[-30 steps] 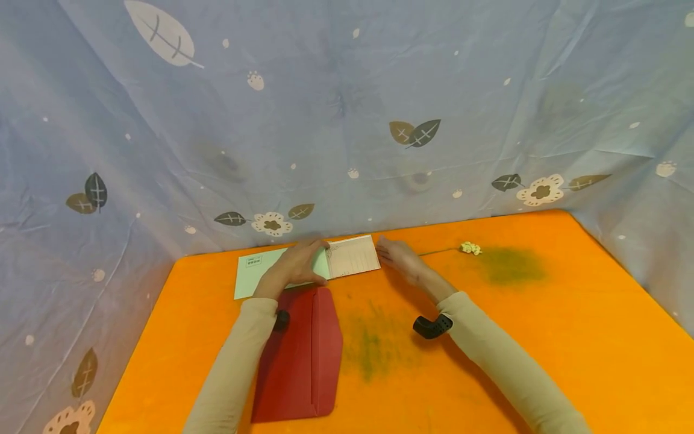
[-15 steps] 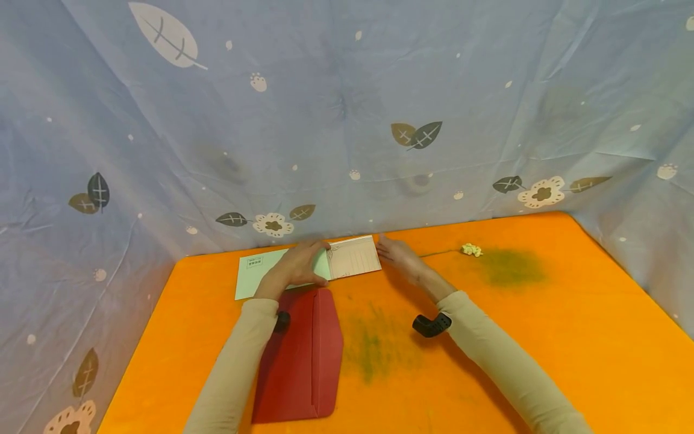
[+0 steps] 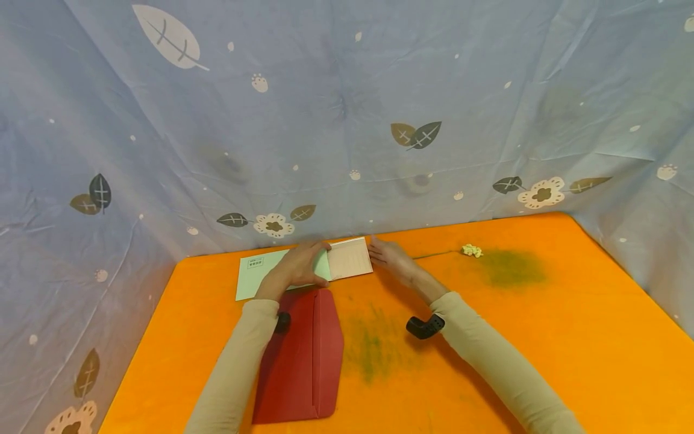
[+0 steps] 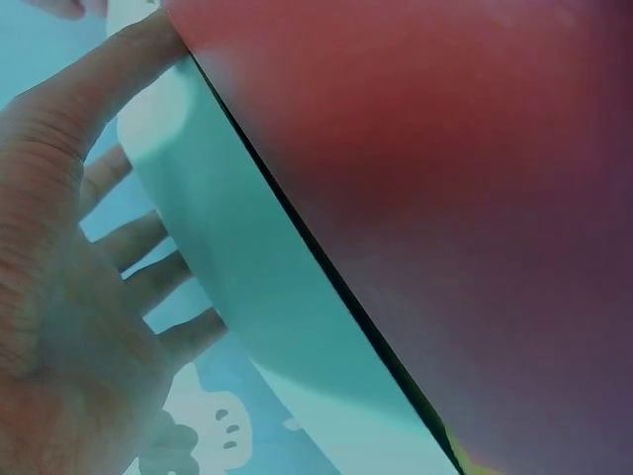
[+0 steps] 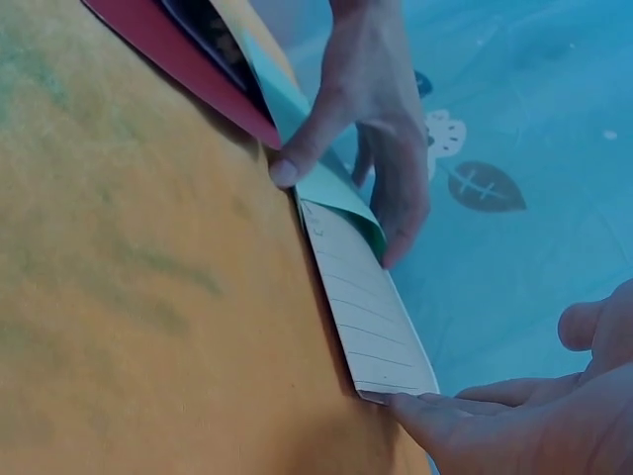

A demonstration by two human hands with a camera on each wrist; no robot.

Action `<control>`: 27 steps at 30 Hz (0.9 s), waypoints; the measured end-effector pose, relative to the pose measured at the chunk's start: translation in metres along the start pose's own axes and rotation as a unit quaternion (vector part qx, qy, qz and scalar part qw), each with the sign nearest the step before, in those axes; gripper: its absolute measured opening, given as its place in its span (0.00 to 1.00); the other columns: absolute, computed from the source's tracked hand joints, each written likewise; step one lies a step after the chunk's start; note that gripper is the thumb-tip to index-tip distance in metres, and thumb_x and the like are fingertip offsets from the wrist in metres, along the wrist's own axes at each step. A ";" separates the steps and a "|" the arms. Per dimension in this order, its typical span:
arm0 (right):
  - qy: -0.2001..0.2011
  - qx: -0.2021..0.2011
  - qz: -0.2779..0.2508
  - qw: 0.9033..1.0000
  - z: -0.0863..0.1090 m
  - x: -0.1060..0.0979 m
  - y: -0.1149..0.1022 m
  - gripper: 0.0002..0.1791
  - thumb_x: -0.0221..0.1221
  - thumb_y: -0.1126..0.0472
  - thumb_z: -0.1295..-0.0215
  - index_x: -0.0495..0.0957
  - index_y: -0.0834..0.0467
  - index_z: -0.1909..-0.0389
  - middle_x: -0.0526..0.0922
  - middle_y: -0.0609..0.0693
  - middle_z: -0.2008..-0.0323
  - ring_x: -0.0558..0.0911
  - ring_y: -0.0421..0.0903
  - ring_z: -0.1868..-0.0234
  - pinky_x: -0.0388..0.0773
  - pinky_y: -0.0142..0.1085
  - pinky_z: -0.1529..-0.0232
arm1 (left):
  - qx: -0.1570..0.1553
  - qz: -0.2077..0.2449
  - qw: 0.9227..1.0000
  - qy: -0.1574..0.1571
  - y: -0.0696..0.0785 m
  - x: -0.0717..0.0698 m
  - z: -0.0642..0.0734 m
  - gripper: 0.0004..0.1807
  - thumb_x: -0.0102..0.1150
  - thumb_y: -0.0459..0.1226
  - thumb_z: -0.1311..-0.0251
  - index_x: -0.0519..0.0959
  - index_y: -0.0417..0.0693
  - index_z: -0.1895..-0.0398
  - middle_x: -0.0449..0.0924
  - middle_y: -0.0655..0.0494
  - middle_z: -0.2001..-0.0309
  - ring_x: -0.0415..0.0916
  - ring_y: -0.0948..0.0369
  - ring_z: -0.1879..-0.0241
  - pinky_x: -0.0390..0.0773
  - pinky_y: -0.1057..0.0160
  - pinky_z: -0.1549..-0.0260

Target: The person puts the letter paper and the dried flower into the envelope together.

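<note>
A mint-green envelope lies along the back of the table, with a lined cream card partly inside its right end. My left hand grips the envelope near that end, thumb on the near edge and fingers on the far edge. In the right wrist view the envelope's mouth bows upward over the card. My right hand touches the card's outer end with straight fingers, its thumb raised apart. The card's left part is hidden in the envelope.
A red envelope lies under and beside my left forearm, its flap to the right. A thin-stemmed yellow flower rests at the back right. Leaf-printed blue cloth hangs behind the orange table.
My right hand has shifted a little left, and less of the card shows outside the green envelope. My left hand keeps its grip in the same place.
</note>
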State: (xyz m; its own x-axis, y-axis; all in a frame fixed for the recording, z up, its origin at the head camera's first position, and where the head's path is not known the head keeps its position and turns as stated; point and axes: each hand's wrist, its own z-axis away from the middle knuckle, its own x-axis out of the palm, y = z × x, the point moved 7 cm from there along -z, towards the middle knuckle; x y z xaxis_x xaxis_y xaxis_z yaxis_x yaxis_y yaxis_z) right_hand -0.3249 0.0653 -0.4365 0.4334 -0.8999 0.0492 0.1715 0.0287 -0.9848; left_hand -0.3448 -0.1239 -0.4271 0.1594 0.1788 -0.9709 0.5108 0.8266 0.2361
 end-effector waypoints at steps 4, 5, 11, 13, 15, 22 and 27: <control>0.004 0.010 0.000 1.000 -0.001 0.003 0.000 0.38 0.33 0.46 0.19 0.38 0.71 0.26 0.45 0.69 0.25 0.50 0.60 0.24 0.53 0.45 0.28 | -0.002 -0.001 1.000 -0.003 0.000 0.000 0.001 0.46 0.79 0.49 0.59 0.68 0.49 0.35 0.71 0.45 0.37 0.68 0.46 0.39 0.67 0.47 0.39; 0.006 0.012 0.001 1.000 -0.002 0.003 0.000 0.38 0.33 0.46 0.20 0.38 0.71 0.26 0.46 0.69 0.25 0.50 0.59 0.24 0.54 0.45 0.28 | -0.003 -0.001 1.000 -0.004 0.000 0.000 0.001 0.46 0.79 0.50 0.58 0.68 0.49 0.35 0.71 0.45 0.36 0.68 0.46 0.39 0.67 0.46 0.39; 0.005 0.006 0.009 1.000 -0.006 0.007 0.002 0.38 0.34 0.46 0.19 0.39 0.71 0.26 0.47 0.68 0.26 0.51 0.60 0.25 0.55 0.46 0.28 | 0.003 -0.001 1.000 -0.002 0.002 -0.002 0.002 0.46 0.79 0.50 0.59 0.68 0.48 0.35 0.71 0.45 0.36 0.68 0.46 0.39 0.67 0.46 0.39; 0.004 0.004 0.007 1.000 -0.008 0.009 0.002 0.38 0.35 0.46 0.20 0.40 0.71 0.26 0.48 0.68 0.26 0.52 0.59 0.25 0.55 0.46 0.28 | 0.004 0.001 1.000 -0.002 0.002 -0.002 0.002 0.46 0.79 0.49 0.59 0.68 0.48 0.35 0.71 0.45 0.37 0.68 0.46 0.39 0.67 0.46 0.39; -0.002 0.004 0.008 1.000 -0.009 0.012 0.003 0.38 0.35 0.46 0.20 0.40 0.71 0.26 0.48 0.68 0.26 0.52 0.59 0.25 0.55 0.45 0.28 | 0.006 0.003 1.000 -0.002 0.003 -0.002 0.002 0.46 0.79 0.49 0.59 0.68 0.48 0.36 0.71 0.45 0.37 0.68 0.46 0.38 0.67 0.47 0.38; -0.004 -0.007 0.005 1.000 -0.009 0.014 0.002 0.38 0.33 0.46 0.19 0.38 0.72 0.26 0.44 0.69 0.25 0.48 0.60 0.24 0.52 0.47 0.27 | 0.016 0.003 1.000 0.007 0.004 -0.004 0.002 0.45 0.80 0.49 0.59 0.69 0.47 0.37 0.71 0.45 0.37 0.68 0.45 0.39 0.66 0.47 0.38; -0.009 -0.020 0.029 0.999 -0.007 0.012 0.003 0.38 0.30 0.45 0.19 0.37 0.72 0.26 0.42 0.69 0.25 0.47 0.60 0.24 0.50 0.47 0.27 | 0.023 0.006 1.000 0.011 0.002 -0.003 0.002 0.45 0.80 0.49 0.60 0.69 0.46 0.37 0.71 0.45 0.37 0.68 0.45 0.39 0.66 0.48 0.38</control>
State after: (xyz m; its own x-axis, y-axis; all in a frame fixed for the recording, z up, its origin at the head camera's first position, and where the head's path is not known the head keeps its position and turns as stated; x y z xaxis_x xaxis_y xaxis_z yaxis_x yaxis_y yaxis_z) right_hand -0.3255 0.0510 -0.4401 0.4579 -0.8890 -0.0051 0.1100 0.0623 -0.9920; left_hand -0.3425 -0.1246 -0.4235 0.1470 0.2009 -0.9685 0.5479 0.7987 0.2488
